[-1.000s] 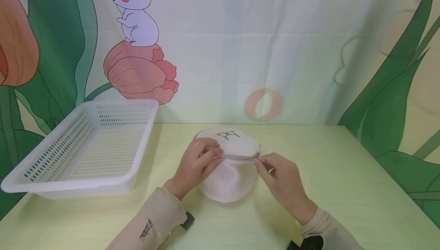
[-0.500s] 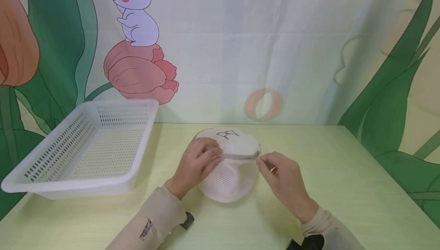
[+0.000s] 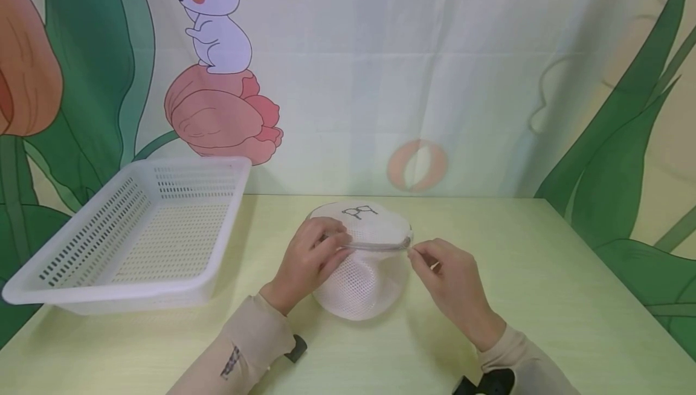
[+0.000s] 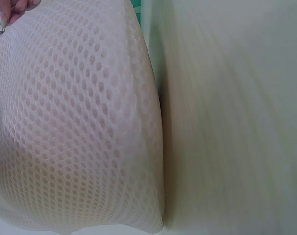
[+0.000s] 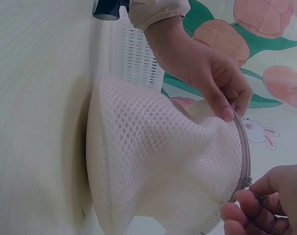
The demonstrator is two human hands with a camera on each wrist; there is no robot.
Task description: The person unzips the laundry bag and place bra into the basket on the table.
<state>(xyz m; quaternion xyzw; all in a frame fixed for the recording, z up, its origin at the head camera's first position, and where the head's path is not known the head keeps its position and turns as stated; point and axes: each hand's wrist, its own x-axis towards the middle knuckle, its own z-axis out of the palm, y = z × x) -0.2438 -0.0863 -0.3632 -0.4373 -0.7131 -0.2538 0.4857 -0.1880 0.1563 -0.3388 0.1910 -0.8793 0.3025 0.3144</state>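
A white mesh laundry bag [image 3: 350, 286] stands on the table, its pale top panel marked with a dark line drawing. My left hand [image 3: 307, 259] grips the bag's top edge beside the grey zipper [image 5: 245, 147], thumb toward me. At the right end of that zipper, my right hand [image 3: 451, 286] pinches the small zipper pull [image 5: 248, 182] between thumb and forefinger. The mesh wall fills much of the left wrist view, where fingertips [image 4: 17, 7] show at the top left corner. The inside of the bag is hidden.
A white slotted plastic basket [image 3: 163, 244] stands at the left of the pale yellow-green table [image 3: 544, 298]. Behind the table hangs a cloth backdrop [image 3: 348, 81] printed with a rabbit, tulips and leaves.
My right hand has shifted slightly right and up around the zipper's right end. The left hand, the bag and the basket stay where they were.
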